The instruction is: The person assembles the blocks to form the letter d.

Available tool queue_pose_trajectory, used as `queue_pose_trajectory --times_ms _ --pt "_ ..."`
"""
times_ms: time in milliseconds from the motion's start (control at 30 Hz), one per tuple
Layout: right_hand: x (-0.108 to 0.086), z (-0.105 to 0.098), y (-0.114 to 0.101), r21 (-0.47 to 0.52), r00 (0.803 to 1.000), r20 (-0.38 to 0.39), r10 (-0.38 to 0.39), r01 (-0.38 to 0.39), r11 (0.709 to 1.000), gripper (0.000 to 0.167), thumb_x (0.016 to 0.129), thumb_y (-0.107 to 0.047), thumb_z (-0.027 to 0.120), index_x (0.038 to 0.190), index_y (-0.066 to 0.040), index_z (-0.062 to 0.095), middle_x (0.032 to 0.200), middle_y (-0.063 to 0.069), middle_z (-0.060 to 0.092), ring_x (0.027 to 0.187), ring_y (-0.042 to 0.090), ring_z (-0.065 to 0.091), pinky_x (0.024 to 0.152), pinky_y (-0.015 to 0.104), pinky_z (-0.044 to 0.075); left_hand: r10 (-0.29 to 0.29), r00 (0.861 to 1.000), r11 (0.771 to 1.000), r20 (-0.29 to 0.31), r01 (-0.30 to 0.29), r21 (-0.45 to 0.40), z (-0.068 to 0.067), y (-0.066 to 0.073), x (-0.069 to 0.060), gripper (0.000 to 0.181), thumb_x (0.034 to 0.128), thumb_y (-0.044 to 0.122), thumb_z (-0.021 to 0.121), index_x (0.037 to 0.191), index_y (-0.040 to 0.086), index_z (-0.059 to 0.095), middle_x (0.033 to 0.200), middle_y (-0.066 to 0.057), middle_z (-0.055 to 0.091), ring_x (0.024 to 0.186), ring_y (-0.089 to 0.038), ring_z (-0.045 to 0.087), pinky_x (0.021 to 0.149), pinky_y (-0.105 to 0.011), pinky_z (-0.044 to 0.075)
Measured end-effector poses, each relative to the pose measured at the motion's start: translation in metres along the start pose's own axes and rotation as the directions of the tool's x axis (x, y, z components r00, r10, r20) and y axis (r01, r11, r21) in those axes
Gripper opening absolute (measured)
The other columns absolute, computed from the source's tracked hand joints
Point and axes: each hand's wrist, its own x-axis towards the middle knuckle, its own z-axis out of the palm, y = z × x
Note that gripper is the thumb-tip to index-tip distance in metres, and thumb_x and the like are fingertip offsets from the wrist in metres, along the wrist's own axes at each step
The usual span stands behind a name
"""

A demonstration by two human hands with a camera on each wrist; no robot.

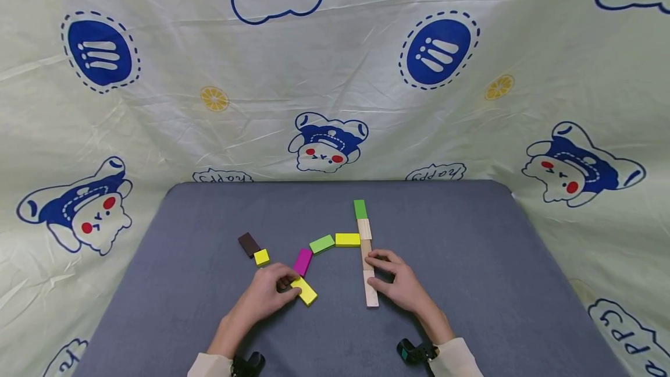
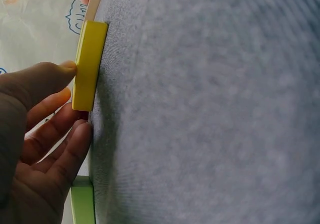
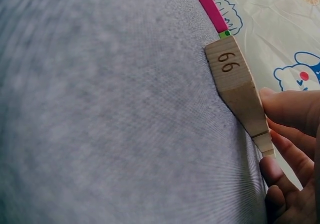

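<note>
The step in hand looks like squaring blocks up by touch on the grey table point(image 1: 445, 237). The left hand point(image 1: 267, 291) sets its thumb against the left side of the yellow block point(image 1: 305, 291), with bent fingertips by its far end; whether they pinch it, I cannot tell. The right hand point(image 1: 402, 284) has its fingers loosely extended, gripping nothing, thumb and forefinger touching the right side of the wooden row point(image 1: 370, 290). The next move, I judge, calls for light, even pressure, then lifting the fingers without nudging the neighbours. The yellow block lies flat, left of the row's near part, smooth, bright and straight-edged, slanting near-right from the magenta block point(image 1: 302, 262). From there a green block point(image 1: 321, 244) and a yellow bar point(image 1: 348, 239) carry the line right to the row. The row is three pale, grained pieces end to end, running near to far, capped by a green tip point(image 1: 360, 209); its near piece carries a dark number, 66 or 99. Far left lie a brown block point(image 1: 249, 244) and a yellow stub point(image 1: 262, 258).
</note>
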Motion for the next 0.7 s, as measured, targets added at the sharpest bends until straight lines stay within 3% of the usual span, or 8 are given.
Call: queue_pose_trajectory --times_ms 700 --pt "0.0001 0.0007 0.0002 -0.004 1.000 -0.007 -0.008 0.008 1.000 0.044 0.092 -0.023 0.078 0.133 -0.010 0.070 0.139 0.003 0.061 0.134 0.032 0.053 0.109 0.059 0.042 0.047 0.998 0.999 0.035 -0.046 -0.015 -0.0024 -0.0014 0.0019 0.013 0.0869 0.016 0.083 0.099 0.011 0.079 0.095 0.001 0.072 0.079 -0.009 0.063 0.071 -0.025 0.055"
